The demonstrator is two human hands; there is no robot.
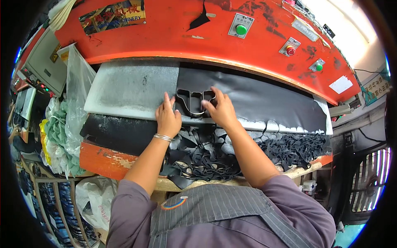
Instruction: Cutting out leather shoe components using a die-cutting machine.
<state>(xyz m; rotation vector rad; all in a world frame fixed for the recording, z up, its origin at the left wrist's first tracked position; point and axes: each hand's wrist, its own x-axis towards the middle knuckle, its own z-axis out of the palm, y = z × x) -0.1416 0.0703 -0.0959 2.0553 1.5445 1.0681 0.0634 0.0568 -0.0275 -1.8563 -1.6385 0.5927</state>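
A metal cutting die [196,114], an outlined shape with inner dividers, stands on a black leather-like sheet [264,97] near the sheet's left edge. My right hand [223,110] has its thumb and index finger on the die's right end, gripping it. Just left of the die, my left hand [168,118] rests with fingers stretched out, its fingertips on the pale cutting board [128,89] beside the die. That hand holds nothing. The sheet covers the right part of the board, and its near edge is cut ragged.
Black offcuts [289,149] pile along the near ledge. A red press beam [178,37] with green and red buttons spans the far side above the board. Plastic bags [76,99] hang at the left. A white bag [94,198] sits at lower left.
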